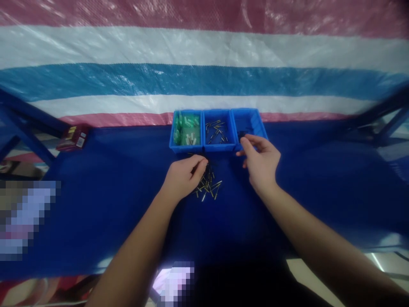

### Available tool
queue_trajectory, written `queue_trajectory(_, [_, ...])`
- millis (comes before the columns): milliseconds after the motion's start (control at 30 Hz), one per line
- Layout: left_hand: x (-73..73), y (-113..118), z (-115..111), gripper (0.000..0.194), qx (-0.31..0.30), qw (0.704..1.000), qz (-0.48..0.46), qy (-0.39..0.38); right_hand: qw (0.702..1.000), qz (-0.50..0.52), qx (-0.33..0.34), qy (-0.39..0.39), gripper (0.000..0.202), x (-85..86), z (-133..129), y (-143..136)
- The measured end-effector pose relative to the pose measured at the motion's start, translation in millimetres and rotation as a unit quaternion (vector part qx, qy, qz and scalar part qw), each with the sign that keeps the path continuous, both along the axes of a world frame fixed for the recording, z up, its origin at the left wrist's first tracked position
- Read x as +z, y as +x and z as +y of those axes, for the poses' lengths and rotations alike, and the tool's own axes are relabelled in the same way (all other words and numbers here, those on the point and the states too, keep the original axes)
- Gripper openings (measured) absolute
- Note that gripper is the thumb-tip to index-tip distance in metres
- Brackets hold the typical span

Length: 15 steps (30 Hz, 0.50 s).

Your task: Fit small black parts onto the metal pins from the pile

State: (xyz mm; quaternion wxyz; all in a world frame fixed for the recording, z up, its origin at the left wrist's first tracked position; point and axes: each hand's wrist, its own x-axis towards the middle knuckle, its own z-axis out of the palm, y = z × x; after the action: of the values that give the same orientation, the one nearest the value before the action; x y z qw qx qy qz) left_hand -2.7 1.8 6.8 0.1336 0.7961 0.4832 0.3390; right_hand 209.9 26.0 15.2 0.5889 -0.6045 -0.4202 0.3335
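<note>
Slim metal pieces point(208, 186) are lying heaped on the blue desk point(128, 170), partly hidden behind the left hand point(185, 174), whose narrow grip is obscuring any contents. The right hand point(261, 160) is curling over the right bin point(255, 119); I cannot tell its grip.

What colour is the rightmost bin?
The rightmost bin is blue, as the head view shows.

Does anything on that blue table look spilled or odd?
Perhaps the loose pile of thin, pin-like pieces by the left hand: they lie at mixed angles on the blue table, outside the blue bins, so they look spilled. It may be deliberate; nothing looks plainly damaged.
</note>
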Motion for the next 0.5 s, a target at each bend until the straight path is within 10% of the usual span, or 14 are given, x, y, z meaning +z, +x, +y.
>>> queue_trajectory(300, [-1.5,-0.4,1.0,0.024,0.001,1.000,0.005,0.002,0.905,-0.299,0.290,0.086,0.018,-4.5,-14.9,-11.4])
queue_trajectory(500, [-2.0,-0.4,0.6,0.024,-0.002,1.000,0.006,0.000,0.865,-0.361,0.340,0.077,0.018,-8.6,-10.9,-9.1])
